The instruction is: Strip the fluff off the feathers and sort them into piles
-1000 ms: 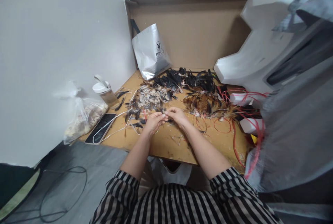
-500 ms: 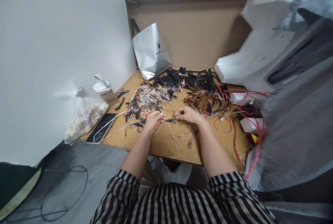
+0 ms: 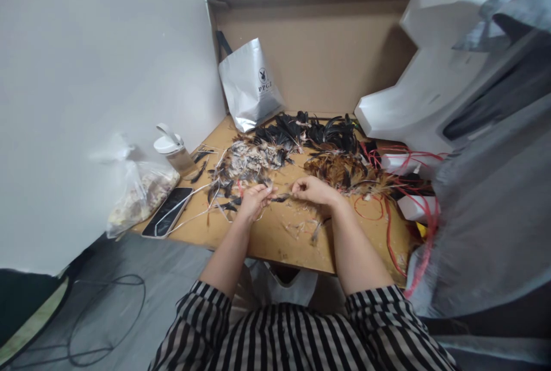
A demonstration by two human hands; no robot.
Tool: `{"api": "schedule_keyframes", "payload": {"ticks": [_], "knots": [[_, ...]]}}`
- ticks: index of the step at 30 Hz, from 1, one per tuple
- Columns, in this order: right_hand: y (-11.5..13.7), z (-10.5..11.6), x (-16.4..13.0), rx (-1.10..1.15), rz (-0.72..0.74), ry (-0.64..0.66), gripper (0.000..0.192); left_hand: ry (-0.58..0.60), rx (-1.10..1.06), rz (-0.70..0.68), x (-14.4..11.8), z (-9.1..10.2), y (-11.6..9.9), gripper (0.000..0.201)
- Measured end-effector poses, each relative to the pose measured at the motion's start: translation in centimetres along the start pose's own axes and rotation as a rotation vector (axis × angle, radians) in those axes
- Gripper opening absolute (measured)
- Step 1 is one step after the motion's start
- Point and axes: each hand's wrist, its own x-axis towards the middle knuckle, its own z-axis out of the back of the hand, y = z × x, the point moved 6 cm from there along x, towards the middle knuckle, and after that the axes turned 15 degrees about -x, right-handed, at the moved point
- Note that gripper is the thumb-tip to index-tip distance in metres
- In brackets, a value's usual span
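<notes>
My left hand [image 3: 257,201] is closed in a pinch on a small feather [image 3: 268,182], whose pale fluffy end shows above the fingertips. A short distance to its right, my right hand [image 3: 314,190] has its thumb and fingertips pressed together; anything between them is too small to make out. A dark feather [image 3: 282,197] lies in the gap between both hands. Beyond the left hand spreads a heap of pale and grey feathers [image 3: 252,155]. Brown feathers [image 3: 338,171] are piled just past the right hand, and black feathers [image 3: 331,134] lie at the back.
On the wooden table [image 3: 275,239] are feather scraps [image 3: 303,227] and red cords [image 3: 390,239]. At left stand a lidded cup [image 3: 177,155], a phone [image 3: 167,213] and a plastic bag [image 3: 140,196]. A silver bag [image 3: 249,87] leans at the back; white power strips [image 3: 415,209] lie right.
My right hand has shifted slightly to the right, away from the left. My left hand stays nearly in place, still pinching the feather.
</notes>
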Motion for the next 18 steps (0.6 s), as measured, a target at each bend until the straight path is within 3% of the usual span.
{"api": "schedule_keyframes", "payload": {"ticks": [18], "knots": [[1.5,0.6,0.5,0.186,-0.004,-0.185,0.016,-0.011,0.109,-0.004,0.6,0.3,0.7,0.027]]}}
